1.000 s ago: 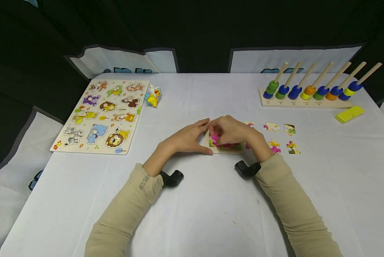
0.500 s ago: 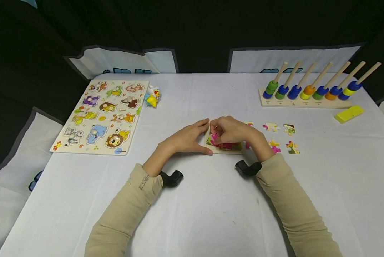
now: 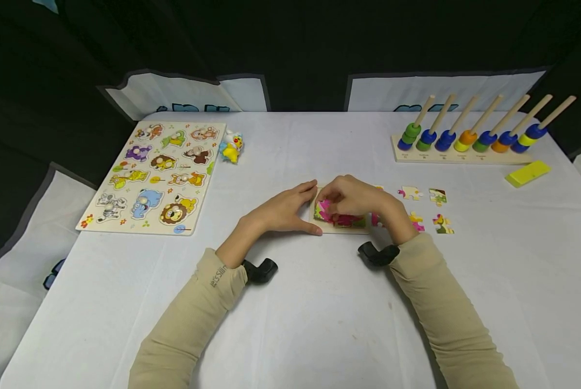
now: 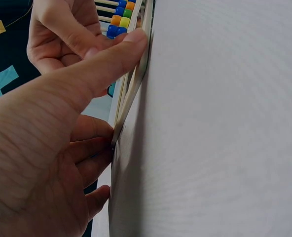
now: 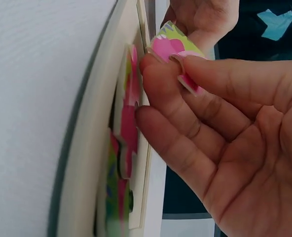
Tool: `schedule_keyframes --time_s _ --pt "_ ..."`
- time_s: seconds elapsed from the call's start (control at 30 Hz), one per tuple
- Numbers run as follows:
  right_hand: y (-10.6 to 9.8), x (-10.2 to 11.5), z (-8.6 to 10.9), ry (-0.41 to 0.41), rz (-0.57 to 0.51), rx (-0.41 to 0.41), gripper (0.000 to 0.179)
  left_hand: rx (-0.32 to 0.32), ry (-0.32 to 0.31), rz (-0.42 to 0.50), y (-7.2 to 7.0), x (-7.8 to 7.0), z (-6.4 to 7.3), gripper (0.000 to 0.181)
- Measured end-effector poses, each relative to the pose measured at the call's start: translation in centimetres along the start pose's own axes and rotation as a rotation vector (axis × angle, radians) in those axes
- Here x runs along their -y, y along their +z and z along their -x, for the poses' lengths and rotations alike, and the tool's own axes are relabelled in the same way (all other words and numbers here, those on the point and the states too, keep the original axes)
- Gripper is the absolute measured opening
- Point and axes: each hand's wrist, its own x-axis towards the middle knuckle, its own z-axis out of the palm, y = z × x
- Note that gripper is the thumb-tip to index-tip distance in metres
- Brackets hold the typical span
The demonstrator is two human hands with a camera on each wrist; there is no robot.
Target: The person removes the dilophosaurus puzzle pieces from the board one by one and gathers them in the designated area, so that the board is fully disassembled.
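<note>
A small wooden puzzle tray [image 3: 343,230] lies on the white table in the head view. My left hand [image 3: 286,208] rests against its left side, fingers extended, thumb touching near the front-left corner. Over the tray my right hand [image 3: 352,195] pinches a pink and green jigsaw piece [image 5: 168,47] between thumb and fingertips. That piece is tilted and raised at the tray's left end. Beside it in the tray lie other pink and green pieces [image 5: 129,128], some sitting unevenly. The right hand hides the far part of the tray.
Several loose jigsaw pieces [image 3: 410,193] lie right of the tray. Behind them stands a peg abacus [image 3: 465,155] with coloured beads, with a yellow block [image 3: 528,174] nearby. An animal puzzle board [image 3: 149,178] lies at the left, a small chick toy [image 3: 231,146] beside it.
The pinched piece has tilted and shifted slightly at the tray's left end. My right hand and wrist have moved a little to the right; the left hand has stayed in place.
</note>
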Motion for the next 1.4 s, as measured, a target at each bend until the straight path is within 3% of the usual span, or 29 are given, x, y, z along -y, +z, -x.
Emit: schedule_keyframes --time_s 0.4,1.0,1.4 --pt "-0.2 0.0 0.7 0.014 -0.067 -0.081 0.015 0.004 0.004 0.003 0.2 0.0 0.0 0.101" --pt "-1.0 -1.1 4.3 0.009 -0.164 -0.284 0.006 -0.007 -0.006 -0.002 0.1 0.1 0.2 0.100" --pt "-1.5 -1.1 7.2 -0.045 -0.314 -0.274 0.009 -0.008 0.001 -0.001 0.1 0.0 0.1 0.100"
